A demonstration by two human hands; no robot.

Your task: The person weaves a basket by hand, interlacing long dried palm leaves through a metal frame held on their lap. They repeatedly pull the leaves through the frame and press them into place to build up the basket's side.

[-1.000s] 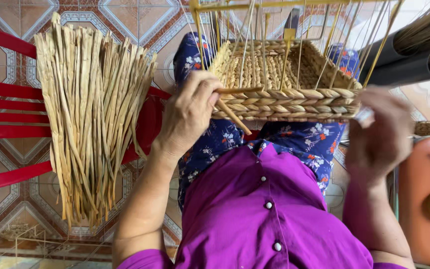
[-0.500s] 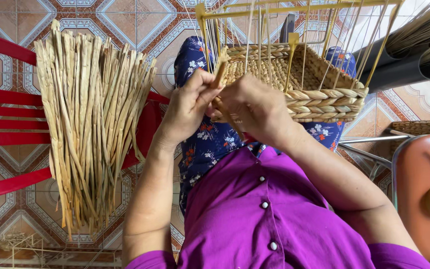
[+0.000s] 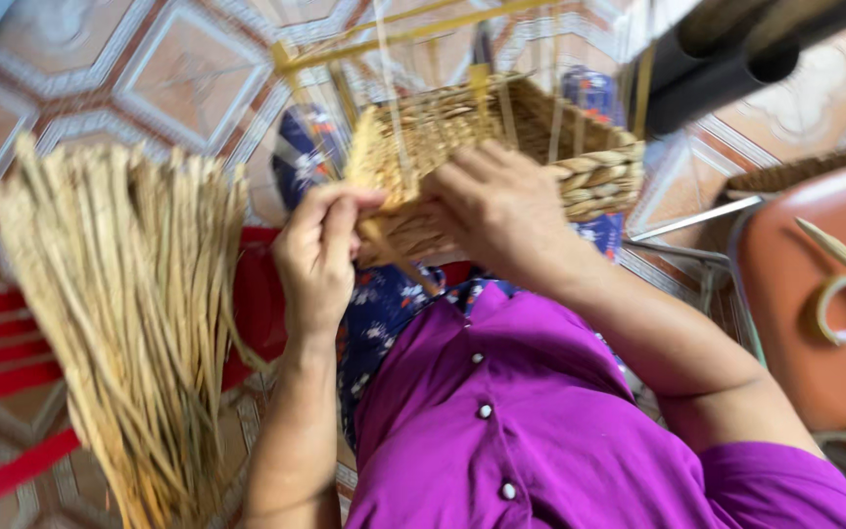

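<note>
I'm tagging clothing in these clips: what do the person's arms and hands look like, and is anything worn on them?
Both arms are bare from the short sleeves of a bright purple buttoned shirt down. The left hand and right hand are bare: no gloves, rings, watch or bracelets visible, though the picture is somewhat blurred.

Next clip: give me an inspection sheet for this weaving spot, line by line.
Surface: patterned tile floor; the basket rests on the person's lap.
Job's things: half-woven straw basket on a thin yellow frame; flat straw strand at its near corner.
Clutter: bundle of dried straw lying over a red chair.
Hands: left hand pinches the strand; right hand presses the basket's near wall.
Cables: nothing seen.
Surroundings: orange seat, dark tubes at upper right; picture blurred.
</note>
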